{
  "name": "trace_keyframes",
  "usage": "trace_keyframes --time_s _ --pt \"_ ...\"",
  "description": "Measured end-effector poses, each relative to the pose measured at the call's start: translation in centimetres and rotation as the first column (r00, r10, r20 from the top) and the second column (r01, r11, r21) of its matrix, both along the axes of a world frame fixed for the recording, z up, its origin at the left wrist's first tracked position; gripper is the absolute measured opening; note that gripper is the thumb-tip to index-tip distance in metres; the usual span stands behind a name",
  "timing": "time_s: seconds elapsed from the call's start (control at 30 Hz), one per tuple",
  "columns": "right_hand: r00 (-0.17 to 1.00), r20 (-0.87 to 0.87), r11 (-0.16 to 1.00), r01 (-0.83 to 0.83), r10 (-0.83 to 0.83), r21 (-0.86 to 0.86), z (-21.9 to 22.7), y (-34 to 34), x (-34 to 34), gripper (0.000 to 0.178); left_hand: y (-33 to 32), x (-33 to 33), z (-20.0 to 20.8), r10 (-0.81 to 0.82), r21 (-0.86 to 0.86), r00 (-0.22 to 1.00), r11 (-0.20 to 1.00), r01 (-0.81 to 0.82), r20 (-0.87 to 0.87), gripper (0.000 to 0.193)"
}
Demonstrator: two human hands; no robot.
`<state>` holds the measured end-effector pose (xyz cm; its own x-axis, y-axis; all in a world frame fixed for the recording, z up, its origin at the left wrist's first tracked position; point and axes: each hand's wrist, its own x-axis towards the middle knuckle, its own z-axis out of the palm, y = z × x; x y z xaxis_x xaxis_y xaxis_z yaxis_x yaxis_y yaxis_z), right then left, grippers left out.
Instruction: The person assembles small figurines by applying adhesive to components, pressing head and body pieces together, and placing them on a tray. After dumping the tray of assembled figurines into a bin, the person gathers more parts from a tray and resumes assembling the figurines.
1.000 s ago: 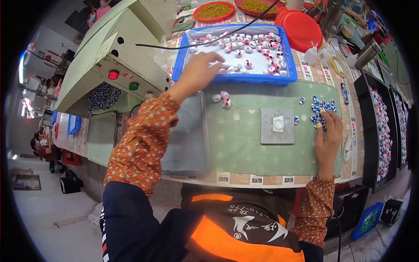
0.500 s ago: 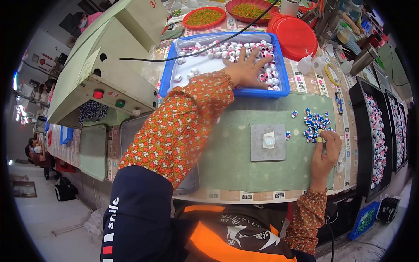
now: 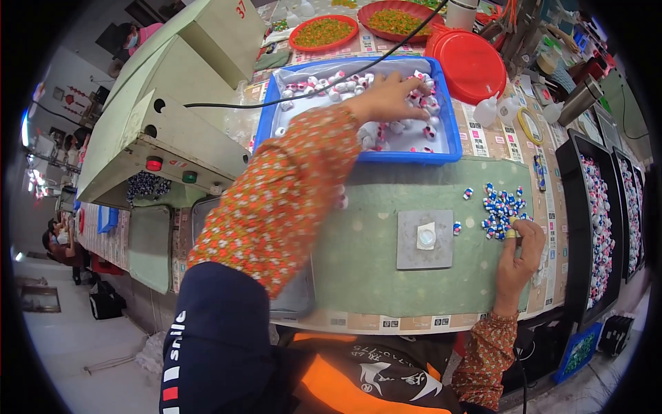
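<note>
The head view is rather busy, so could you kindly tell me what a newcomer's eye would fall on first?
Probably the bright blue tray near the top middle, with the left hand over the white-and-pink pieces in it. Next might come the big pale machine at upper left and the red lid right of the tray. The small blue-and-white pieces by the right hand also stand out against the green cloth.

Flowered orange oversleeves (image 3: 276, 200) accompany a white-lettered navy top (image 3: 224, 310).
</note>
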<state>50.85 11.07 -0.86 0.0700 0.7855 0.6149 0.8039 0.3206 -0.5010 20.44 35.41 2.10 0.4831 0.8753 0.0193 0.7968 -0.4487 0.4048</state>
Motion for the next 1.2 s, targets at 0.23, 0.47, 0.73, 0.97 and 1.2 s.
trace_keyframes --time_s 0.23,0.47,0.73,0.97,1.2 --pt "0.974 -0.221 0.981 -0.002 -0.041 -0.193 7.5 1.9 -4.1 0.030 -5.4 -10.1 4.3 0.345 -0.050 0.933 0.935 -0.351 -0.100 0.053" --pt "0.958 0.064 0.946 -0.264 0.280 -0.186 6.7 16.9 -12.6 0.046 -8.2 -13.4 5.4 0.299 -0.055 0.805 0.924 -0.378 -0.513 0.081" --pt "0.722 0.553 0.834 -0.060 0.416 -0.549 2.6 23.2 -18.0 0.054 -8.5 -12.2 2.4 0.237 -0.297 0.923 0.897 -0.328 -0.303 0.097" --pt "0.776 0.432 0.787 -0.129 0.459 -0.603 0.8 22.9 -20.3 0.061 -5.7 -9.6 -0.3 0.485 -0.653 0.843 0.721 -0.233 0.235 0.076" --pt "0.908 -0.289 0.595 -0.418 0.305 -0.686 0.8 22.0 -21.7 0.049 -4.5 -4.9 -1.6 0.797 -0.755 0.504 0.545 -0.364 0.333 0.055"
